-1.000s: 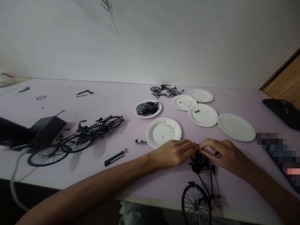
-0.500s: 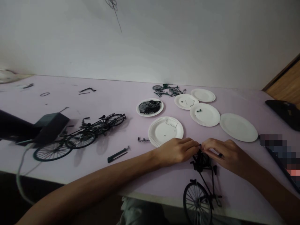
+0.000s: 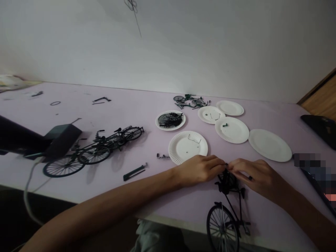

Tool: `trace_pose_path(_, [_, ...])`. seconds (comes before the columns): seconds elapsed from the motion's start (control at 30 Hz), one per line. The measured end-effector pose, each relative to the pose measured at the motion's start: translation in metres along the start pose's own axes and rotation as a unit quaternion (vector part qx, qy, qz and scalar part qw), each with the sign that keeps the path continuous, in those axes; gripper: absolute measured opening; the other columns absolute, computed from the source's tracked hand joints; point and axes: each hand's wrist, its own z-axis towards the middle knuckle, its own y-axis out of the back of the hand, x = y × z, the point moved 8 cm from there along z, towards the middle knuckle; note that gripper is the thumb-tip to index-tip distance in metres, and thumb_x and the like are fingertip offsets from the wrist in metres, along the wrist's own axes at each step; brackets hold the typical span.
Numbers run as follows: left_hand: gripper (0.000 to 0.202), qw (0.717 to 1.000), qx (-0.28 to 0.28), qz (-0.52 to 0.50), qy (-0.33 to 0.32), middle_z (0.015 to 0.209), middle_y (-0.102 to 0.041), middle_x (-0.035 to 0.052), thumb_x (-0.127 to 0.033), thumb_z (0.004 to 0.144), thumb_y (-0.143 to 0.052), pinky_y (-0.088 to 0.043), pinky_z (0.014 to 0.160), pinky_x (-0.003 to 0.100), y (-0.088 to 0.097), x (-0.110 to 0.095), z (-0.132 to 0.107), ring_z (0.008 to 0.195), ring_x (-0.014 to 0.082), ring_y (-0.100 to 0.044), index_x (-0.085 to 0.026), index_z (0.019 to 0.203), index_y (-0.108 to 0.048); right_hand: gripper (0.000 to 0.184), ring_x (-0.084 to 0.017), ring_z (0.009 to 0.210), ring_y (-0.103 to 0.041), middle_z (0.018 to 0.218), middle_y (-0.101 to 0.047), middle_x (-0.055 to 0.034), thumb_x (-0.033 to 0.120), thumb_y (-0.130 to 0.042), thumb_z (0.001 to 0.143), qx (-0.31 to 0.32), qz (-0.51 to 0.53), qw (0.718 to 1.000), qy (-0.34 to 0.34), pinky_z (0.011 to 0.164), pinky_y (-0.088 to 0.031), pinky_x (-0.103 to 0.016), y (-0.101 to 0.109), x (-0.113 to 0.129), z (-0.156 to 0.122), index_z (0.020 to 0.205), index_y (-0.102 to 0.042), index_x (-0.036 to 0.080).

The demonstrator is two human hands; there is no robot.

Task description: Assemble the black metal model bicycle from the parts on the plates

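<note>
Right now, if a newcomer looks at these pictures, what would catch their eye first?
The left hand and right hand meet at the front of the lilac table, their fingers at the top of a black model bicycle. Behind them spread white paper plates, one heaped with black parts. More model bicycles lie at the left.

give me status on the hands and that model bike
Left hand and right hand meeting at top end of black model bicycle. Fingertips pinched there, exact part hidden. Paper plate just beyond left hand, not blocking.
</note>
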Motion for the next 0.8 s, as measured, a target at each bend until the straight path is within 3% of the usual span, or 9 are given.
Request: trace_pose_path(0.8, [0.022,1.000,0.001,0.025,-0.004,0.109,-0.070,0.0136,-0.006,0.100,-0.040,-0.061,0.077,0.027,-0.0025,0.0013,-0.0012,0.099,0.0183,-0.067,-0.003,0.105,-0.062,0.025,-0.012,0.068,-0.067,0.089,-0.075,-0.0052,0.014,-0.041,0.101,0.020,-0.037,0.999,0.032,0.058,-0.049,-0.021,0.0039,0.0080,-0.0034,0.107,-0.064,0.018])
